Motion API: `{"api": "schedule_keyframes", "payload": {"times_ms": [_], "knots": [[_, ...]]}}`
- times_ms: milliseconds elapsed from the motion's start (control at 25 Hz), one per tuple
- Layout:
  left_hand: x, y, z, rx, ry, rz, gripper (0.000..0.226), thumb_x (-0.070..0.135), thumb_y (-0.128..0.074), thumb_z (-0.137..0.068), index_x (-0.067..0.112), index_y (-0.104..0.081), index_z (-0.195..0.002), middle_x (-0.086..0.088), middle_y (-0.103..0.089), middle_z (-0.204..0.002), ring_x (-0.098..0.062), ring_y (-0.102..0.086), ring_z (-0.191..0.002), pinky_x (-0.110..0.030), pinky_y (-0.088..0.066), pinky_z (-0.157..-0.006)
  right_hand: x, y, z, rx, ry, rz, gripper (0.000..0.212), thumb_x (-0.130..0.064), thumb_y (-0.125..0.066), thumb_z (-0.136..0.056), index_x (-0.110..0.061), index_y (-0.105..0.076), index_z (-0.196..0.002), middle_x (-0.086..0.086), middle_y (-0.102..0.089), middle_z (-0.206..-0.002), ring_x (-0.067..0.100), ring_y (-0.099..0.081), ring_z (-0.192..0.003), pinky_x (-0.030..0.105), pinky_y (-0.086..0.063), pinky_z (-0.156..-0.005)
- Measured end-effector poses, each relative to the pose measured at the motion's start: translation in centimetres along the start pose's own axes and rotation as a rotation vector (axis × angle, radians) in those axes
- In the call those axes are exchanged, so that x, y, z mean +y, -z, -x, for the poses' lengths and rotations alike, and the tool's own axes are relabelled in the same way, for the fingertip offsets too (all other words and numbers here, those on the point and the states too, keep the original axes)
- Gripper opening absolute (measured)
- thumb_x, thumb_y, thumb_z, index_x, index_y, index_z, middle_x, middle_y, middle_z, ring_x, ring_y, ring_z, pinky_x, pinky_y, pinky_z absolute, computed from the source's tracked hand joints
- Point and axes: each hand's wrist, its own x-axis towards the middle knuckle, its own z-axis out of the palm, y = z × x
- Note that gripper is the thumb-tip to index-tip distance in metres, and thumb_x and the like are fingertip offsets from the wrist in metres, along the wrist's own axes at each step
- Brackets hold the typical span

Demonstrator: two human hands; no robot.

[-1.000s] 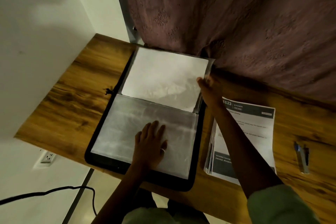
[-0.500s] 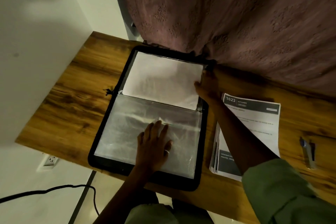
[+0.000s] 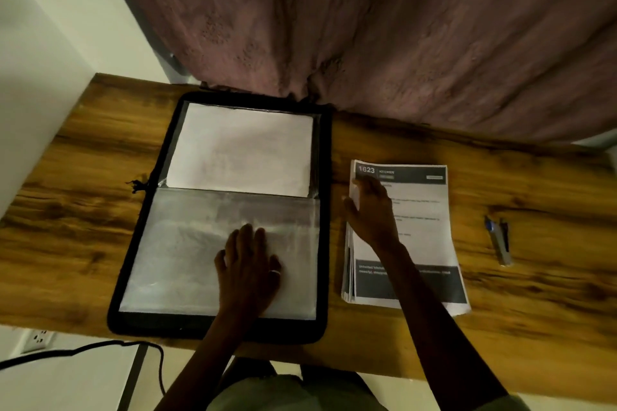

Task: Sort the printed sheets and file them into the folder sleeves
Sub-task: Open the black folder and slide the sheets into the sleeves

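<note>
Two hands: left hand (image 3: pixel 248 272) flat, fingers (image 3: pixel 248 235) released, on glossy sleeve (image 3: pixel 187 243); right hand (image 3: pixel 374 210) on paper stack (image 3: pixel 424 227), grip unclear.

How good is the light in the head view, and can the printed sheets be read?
Head view: dim; on the stack of sheets only the header "1623 KITCHEN" reads, the smaller lines are blurred. Head view: pale glare on the lower sleeve; the right hand is smeared.

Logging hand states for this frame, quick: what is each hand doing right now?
Left hand: open, flat on the lower sleeve of the folder.
Right hand: at the left edge of the stack of printed sheets; grip cannot be told.
</note>
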Motion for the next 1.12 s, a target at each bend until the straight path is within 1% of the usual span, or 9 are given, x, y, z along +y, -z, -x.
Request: {"api": "schedule_keyframes", "payload": {"times_ms": [160, 280, 400, 520, 640, 840, 960, 1040, 1120], "knots": [[3.7, -0.4, -0.2, 0.078, -0.113, 0.074, 0.072, 0.039, -0.073, -0.083, 0.012, -0.040, -0.142, -0.018, -0.040, -0.149, -0.041, -0.036, -0.138, -0.059, -0.040, -0.104, 5.2, 2.0, 3.7, 0.006, -0.120, 0.126, 0.049, -0.032, -0.062, -0.090, -0.008, -0.050, -0.130, 0.015, -0.053, -0.134, 0.035, -0.052, -0.124, 0.054, -0.050, -0.097], [7.5, -0.6, -0.3, 0.109, -0.187, 0.099, 0.060, 0.040, -0.069, -0.086, 0.016, -0.047, -0.136, -0.013, -0.049, -0.139, -0.036, -0.046, -0.128, -0.050, -0.047, -0.096, 7.5, 2.9, 5.6, 0.018, -0.193, 0.251, 0.059, -0.044, -0.061, -0.088, -0.009, -0.047, -0.134, 0.019, -0.047, -0.140, 0.041, -0.043, -0.132, 0.060, -0.041, -0.104], [10.9, -0.8, -0.1, 0.028, -0.175, 0.222, 0.051, 0.036, -0.067, -0.089, 0.020, -0.051, -0.135, -0.007, -0.053, -0.135, -0.030, -0.052, -0.123, -0.041, -0.050, -0.094, 9.1, 3.0, 7.2, -0.006, -0.215, 0.313, 0.073, -0.060, -0.050, -0.086, -0.012, -0.041, -0.140, 0.021, -0.037, -0.149, 0.042, -0.033, -0.139, 0.058, -0.033, -0.109], [12.6, -1.5, 0.4, -0.079, -0.141, 0.344, 0.049, 0.033, -0.063, -0.094, 0.025, -0.048, -0.140, -0.001, -0.051, -0.139, -0.024, -0.051, -0.126, -0.037, -0.053, -0.097, 8.5, 2.5, 8.0, -0.043, -0.190, 0.316, 0.076, -0.065, -0.041, -0.089, -0.014, -0.036, -0.145, 0.018, -0.031, -0.154, 0.038, -0.028, -0.143, 0.057, -0.031, -0.113], [12.9, -2.0, 0.6, -0.071, -0.108, 0.420, 0.049, 0.032, -0.064, -0.094, 0.022, -0.049, -0.140, -0.003, -0.053, -0.138, -0.022, -0.058, -0.121, -0.036, -0.057, -0.093, 6.6, 1.7, 9.0, -0.083, -0.171, 0.341, 0.077, -0.067, -0.035, -0.092, -0.014, -0.033, -0.148, 0.017, -0.026, -0.157, 0.036, -0.024, -0.145, 0.054, -0.026, -0.114], [13.2, -1.8, -0.6, -0.117, 0.132, 0.579, 0.041, 0.035, -0.066, -0.094, 0.022, -0.056, -0.131, 0.001, -0.064, -0.122, -0.012, -0.064, -0.101, -0.020, -0.052, -0.078, 6.4, 1.4, 9.6, -0.042, -0.114, 0.361, 0.071, -0.066, -0.041, -0.091, -0.016, -0.040, -0.141, 0.015, -0.035, -0.151, 0.035, -0.033, -0.139, 0.055, -0.037, -0.107], [13.6, -2.1, -1.3, -0.106, 0.171, 0.591, 0.029, 0.035, -0.069, -0.091, 0.024, -0.062, -0.117, 0.006, -0.068, -0.116, -0.009, -0.065, -0.097, -0.009, -0.043, -0.067, 6.5, 1.5, 9.3, -0.039, -0.106, 0.366, 0.070, -0.067, -0.042, -0.089, -0.017, -0.042, -0.138, 0.014, -0.037, -0.148, 0.033, -0.036, -0.136, 0.055, -0.040, -0.104], [13.8, -2.4, -1.6, -0.087, 0.173, 0.562, 0.028, 0.035, -0.069, -0.091, 0.025, -0.062, -0.116, 0.004, -0.068, -0.117, -0.010, -0.066, -0.099, -0.013, -0.048, -0.071, 6.5, 1.5, 9.3, -0.013, -0.112, 0.339, 0.064, -0.063, -0.046, -0.089, -0.017, -0.045, -0.134, 0.013, -0.041, -0.143, 0.033, -0.040, -0.132, 0.055, -0.043, -0.101], [13.9, -2.5, -1.5, -0.080, 0.165, 0.537, 0.028, 0.032, -0.068, -0.092, 0.024, -0.061, -0.118, 0.002, -0.066, -0.119, -0.014, -0.066, -0.102, -0.022, -0.057, -0.078, 6.3, 1.8, 8.3, 0.031, -0.107, 0.268, 0.052, -0.049, -0.056, -0.090, -0.015, -0.049, -0.129, 0.013, -0.047, -0.138, 0.033, -0.045, -0.128, 0.056, -0.045, -0.099]]}}
